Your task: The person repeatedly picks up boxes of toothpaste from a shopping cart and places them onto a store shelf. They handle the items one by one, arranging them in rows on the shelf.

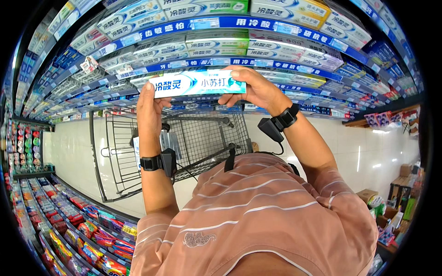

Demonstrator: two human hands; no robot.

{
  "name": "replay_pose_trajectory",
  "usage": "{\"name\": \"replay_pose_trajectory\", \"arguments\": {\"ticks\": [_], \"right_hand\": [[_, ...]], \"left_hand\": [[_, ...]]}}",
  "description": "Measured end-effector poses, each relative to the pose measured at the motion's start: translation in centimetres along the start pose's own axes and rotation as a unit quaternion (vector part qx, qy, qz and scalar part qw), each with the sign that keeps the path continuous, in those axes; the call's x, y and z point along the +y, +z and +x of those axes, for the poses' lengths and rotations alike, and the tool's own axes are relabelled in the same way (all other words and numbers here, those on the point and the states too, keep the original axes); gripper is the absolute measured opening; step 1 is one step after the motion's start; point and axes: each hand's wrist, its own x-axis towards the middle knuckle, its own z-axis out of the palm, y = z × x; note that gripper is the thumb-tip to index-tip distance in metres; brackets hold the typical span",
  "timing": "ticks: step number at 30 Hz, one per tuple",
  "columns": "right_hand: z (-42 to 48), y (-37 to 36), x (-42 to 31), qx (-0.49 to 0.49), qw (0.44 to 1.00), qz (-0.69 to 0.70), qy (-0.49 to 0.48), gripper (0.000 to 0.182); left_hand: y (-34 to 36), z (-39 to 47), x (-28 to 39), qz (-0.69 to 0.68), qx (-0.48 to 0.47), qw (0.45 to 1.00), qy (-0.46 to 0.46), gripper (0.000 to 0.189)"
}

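A white and teal toothpaste box (198,84) is held up level between my two hands, its printed long face towards me. My left hand (150,98) grips the left end, thumb on the front. At the right end, my right hand (253,88) holds the box between thumb and fingers. Black devices are strapped to both wrists. Behind the box are shelves stacked with similar toothpaste boxes (217,45). Below my hands, a metal-wire shopping cart (203,138) stands on the tiled floor, with some packages (170,145) in it, partly hidden by my left arm.
Shelf edges with blue strips and price tags (221,62) curve across the top. Colourful bagged goods (93,248) fill shelves at the lower left. Tubs line a far-left rack (26,148). Cardboard boxes (367,196) and other goods stand at the lower right.
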Motion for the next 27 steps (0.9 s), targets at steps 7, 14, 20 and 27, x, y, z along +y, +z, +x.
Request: {"name": "replay_pose_trajectory", "arguments": {"ticks": [7,14,20,27], "right_hand": [[-1.1,-1.8,-2.1,-0.025,0.992,0.107,-0.055,0.065],[-2.1,-3.7,-3.0,0.047,0.990,0.097,-0.086,0.042],[-2.5,-5.2,-3.0,0.071,0.987,0.096,-0.109,0.034],[-3.3,-5.7,-4.6,0.117,0.981,0.043,-0.146,0.032]], "left_hand": [[3.0,-0.3,1.0,-0.007,0.027,0.999,0.040,0.049],[4.6,0.1,1.5,0.007,0.062,0.996,0.068,0.051],[6.4,0.0,1.9,0.036,0.066,0.994,0.085,0.052],[8.7,-0.4,2.9,0.063,0.058,0.991,0.108,0.051]]}}
